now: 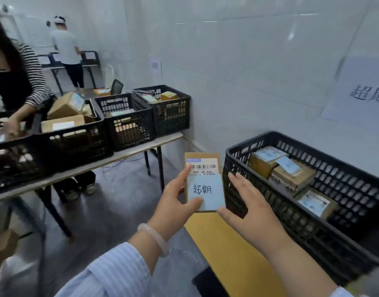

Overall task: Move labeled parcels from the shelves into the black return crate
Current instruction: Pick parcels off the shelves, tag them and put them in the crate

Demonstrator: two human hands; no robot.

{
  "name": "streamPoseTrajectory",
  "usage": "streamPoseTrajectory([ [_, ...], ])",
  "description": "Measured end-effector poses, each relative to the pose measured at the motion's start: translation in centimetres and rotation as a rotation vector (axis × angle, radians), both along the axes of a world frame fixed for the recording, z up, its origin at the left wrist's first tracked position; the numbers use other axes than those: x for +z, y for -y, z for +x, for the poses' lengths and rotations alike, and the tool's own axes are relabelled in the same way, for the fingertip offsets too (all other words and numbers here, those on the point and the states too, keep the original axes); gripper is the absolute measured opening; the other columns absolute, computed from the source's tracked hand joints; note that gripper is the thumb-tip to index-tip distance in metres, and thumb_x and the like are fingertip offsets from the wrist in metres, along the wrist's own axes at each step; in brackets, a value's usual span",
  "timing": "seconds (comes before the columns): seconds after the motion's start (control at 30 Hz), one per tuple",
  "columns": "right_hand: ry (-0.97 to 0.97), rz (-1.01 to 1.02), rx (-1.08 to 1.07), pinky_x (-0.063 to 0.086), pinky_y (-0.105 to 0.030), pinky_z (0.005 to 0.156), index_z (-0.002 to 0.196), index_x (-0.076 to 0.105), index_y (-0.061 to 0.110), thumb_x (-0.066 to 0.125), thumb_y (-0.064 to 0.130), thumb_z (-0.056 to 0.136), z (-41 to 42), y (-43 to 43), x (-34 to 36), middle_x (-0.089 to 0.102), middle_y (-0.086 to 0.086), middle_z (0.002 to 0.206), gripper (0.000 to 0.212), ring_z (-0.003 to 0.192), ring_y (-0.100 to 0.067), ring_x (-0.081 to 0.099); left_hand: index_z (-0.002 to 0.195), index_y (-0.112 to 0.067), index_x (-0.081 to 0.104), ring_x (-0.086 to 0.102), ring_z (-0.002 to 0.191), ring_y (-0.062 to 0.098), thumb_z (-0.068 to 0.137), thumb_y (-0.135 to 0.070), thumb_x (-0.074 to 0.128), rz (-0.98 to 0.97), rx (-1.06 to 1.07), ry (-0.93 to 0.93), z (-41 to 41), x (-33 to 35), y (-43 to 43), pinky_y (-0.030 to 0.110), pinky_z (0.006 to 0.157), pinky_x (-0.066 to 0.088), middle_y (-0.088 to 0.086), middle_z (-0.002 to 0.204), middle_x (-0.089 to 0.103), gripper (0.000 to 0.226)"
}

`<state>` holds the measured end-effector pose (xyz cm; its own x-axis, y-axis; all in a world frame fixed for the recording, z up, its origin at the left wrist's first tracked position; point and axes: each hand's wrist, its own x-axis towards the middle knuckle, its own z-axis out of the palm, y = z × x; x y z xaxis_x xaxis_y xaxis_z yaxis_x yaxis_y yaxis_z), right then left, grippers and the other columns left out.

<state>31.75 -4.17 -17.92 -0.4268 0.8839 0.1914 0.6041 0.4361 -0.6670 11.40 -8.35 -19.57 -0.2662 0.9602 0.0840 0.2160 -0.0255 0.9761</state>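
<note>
Just outside crate (270,211) rim, parcel (203,185)

Left hand (173,203) pinches parcel (205,189) (thumb on front face); right hand (249,213) flat, fingers straight, thumb near its corner

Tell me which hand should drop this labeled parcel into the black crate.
Left, probably. The left hand pinches the parcel, thumb on its label, and the black crate stands right beside it. The right hand is open, fingers straight by the parcel's right edge, gripping nothing.
</note>
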Motion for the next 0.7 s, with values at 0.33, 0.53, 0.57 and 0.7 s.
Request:
streamPoseTrajectory([
  [0.33, 0.103, 0.008, -0.44, 0.016, -0.04, 0.121, 0.135, -0.003, 0.068, 0.064, 0.07, 0.074, 1.7, -3.1, 0.7, -0.006, 0.036, 0.154, 0.091, 0.143, 0.007, -0.002, 0.136, -0.059, 0.034, 0.056, 0.111, -0.003, 0.088, -0.014, 0.07, 0.026, -0.491, 0.045, 2.2, 0.3, -13.6, 0.02, 0.085, 0.055, -0.01, 0.134, 0.051, 0.075],
  [0.53, 0.099, -0.048, -0.666, 0.02, -0.041, 0.12, 0.137, -0.006, 0.07, 0.064, 0.071, 0.073, 4.6, -2.6, 0.2, -0.007, 0.04, 0.152, 0.095, 0.145, 0.004, 0.0, 0.141, -0.051, 0.035, 0.059, 0.116, 0.007, 0.089, -0.007, 0.067, 0.003, -0.715, 0.109, 8.2, 0.8, -18.1, 0.023, 0.082, 0.057, -0.012, 0.132, 0.056, 0.076],
  [0.57, 0.095, -0.041, -0.699, 0.021, -0.041, 0.12, 0.138, -0.005, 0.069, 0.065, 0.071, 0.072, 5.5, -2.5, 0.2, -0.005, 0.039, 0.153, 0.096, 0.145, 0.005, 0.0, 0.141, -0.05, 0.034, 0.059, 0.116, 0.007, 0.09, -0.006, 0.067, -0.006, -0.751, 0.117, 9.4, 0.9, -18.8, 0.021, 0.08, 0.057, -0.013, 0.132, 0.056, 0.075],
  [0.7, 0.091, -0.018, -0.81, 0.018, -0.038, 0.121, 0.138, -0.002, 0.068, 0.066, 0.068, 0.073, 10.1, -3.2, 0.1, -0.004, 0.04, 0.153, 0.095, 0.141, 0.012, -0.001, 0.142, -0.051, 0.028, 0.055, 0.119, 0.007, 0.091, -0.009, 0.065, -0.036, -0.87, 0.095, 15.0, 1.6, -21.4, 0.017, 0.083, 0.055, -0.014, 0.133, 0.051, 0.076],
])
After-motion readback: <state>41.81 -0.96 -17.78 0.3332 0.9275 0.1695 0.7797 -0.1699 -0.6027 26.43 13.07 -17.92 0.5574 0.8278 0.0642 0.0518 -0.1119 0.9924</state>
